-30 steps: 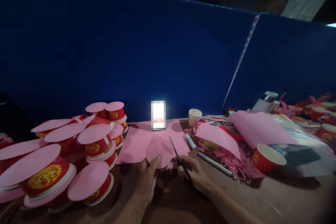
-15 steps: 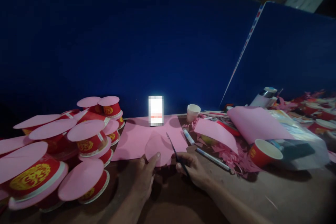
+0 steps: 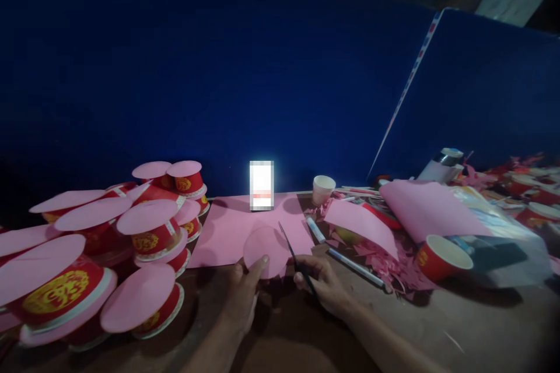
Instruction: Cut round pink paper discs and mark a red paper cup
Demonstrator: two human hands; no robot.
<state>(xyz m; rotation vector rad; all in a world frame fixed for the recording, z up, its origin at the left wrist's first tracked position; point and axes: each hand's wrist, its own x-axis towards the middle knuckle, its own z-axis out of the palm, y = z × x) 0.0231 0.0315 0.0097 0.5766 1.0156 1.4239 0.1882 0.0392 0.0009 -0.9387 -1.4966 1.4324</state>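
Observation:
Between thumb and fingers, my left hand (image 3: 245, 288) pinches a round piece of pink paper (image 3: 265, 250). My right hand (image 3: 324, 281) grips dark scissors (image 3: 298, 260), whose blades point up and away, just right of the paper circle. How far the blades are apart is hard to make out. Behind the circle lies a larger pink sheet (image 3: 219, 236), flat on the brown table. A bright, pixelated upright rectangle (image 3: 261, 185) stands at the sheet's far edge.
Red paper cups topped with pink discs (image 3: 146, 239) crowd the left. At right lie a glue stick (image 3: 315, 229), a marker (image 3: 356, 266), pink scraps (image 3: 394, 265), a curved pink sheet (image 3: 431, 207) and a tipped red cup (image 3: 445, 257). A white cup (image 3: 324, 189) stands behind; a blue panel (image 3: 262, 70) rises beyond.
The view has shifted slightly. The pink piece now looks rounder, its uneven lower right edge smoother. Both hands keep nearly the same places and the same holds.

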